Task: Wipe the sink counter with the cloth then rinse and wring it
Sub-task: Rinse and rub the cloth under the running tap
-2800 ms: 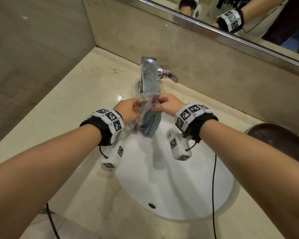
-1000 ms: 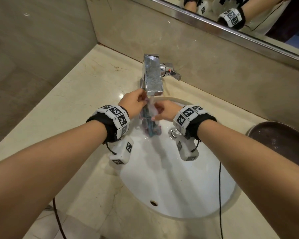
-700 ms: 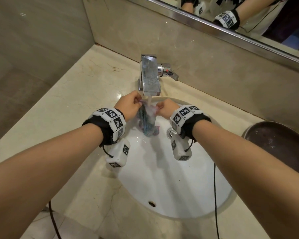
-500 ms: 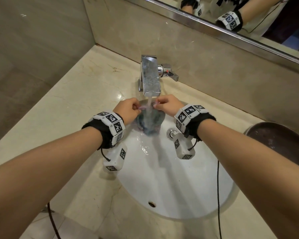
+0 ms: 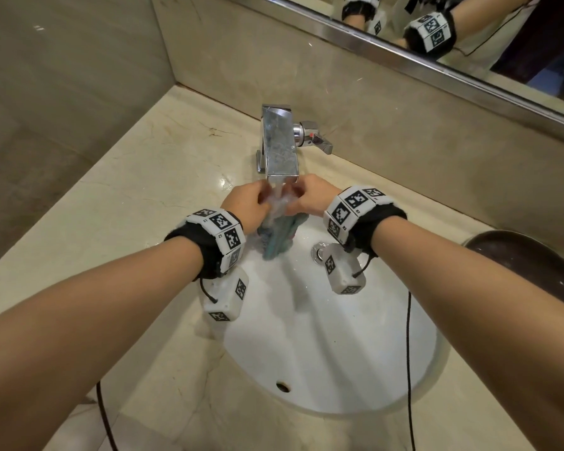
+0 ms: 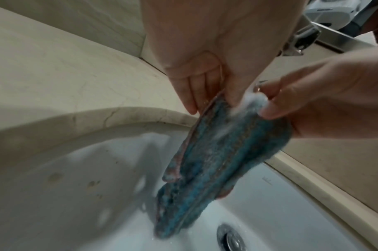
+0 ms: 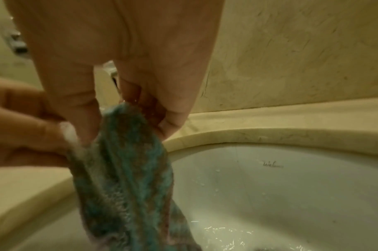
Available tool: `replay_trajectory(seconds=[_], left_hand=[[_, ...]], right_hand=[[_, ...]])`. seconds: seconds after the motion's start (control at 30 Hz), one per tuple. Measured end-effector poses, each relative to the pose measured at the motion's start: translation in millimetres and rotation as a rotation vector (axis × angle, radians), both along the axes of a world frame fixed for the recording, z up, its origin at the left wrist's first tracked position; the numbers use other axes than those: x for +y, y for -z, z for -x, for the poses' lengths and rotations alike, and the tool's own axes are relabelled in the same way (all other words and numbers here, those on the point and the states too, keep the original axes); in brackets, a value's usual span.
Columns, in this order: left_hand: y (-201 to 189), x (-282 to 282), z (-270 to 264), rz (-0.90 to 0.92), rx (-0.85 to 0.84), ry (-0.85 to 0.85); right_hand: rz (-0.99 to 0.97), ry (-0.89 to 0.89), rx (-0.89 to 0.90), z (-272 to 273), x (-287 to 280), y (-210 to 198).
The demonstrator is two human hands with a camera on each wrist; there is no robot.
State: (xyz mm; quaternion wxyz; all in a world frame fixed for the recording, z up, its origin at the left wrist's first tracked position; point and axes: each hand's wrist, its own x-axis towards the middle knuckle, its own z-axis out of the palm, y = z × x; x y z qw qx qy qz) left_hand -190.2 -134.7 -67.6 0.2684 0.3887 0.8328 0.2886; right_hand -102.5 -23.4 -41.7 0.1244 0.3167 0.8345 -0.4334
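A wet blue-green cloth hangs bunched under the running chrome tap, over the white sink basin. My left hand pinches its upper left edge and my right hand pinches its upper right edge, close together under the spout. In the left wrist view the cloth dangles from the left hand, with water foaming at the top by the other hand's fingers. From the right wrist, the cloth droops from the right hand. The beige marble counter surrounds the basin.
The tap's lever handle sticks out to the right. A dark brown bowl stands on the counter at the far right. The drain sits below my right wrist. A wall closes the left side; a mirror runs above.
The two hands have come closer together under the spout, bunching the spread cloth into a hanging bundle. Water keeps running over it.
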Motion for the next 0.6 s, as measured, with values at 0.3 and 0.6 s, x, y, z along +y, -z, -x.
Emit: replay_trajectory(seconds=[0.3,0.6], left_hand=[[8,-12,7,-0.057,-0.075,-0.047],[11,-16,12,0.093,-0.074,0.007]], right_hand=[[-0.148,-0.011,-0.233,-20,7,24],[0.248,0.347,0.172,-6,-6,6]])
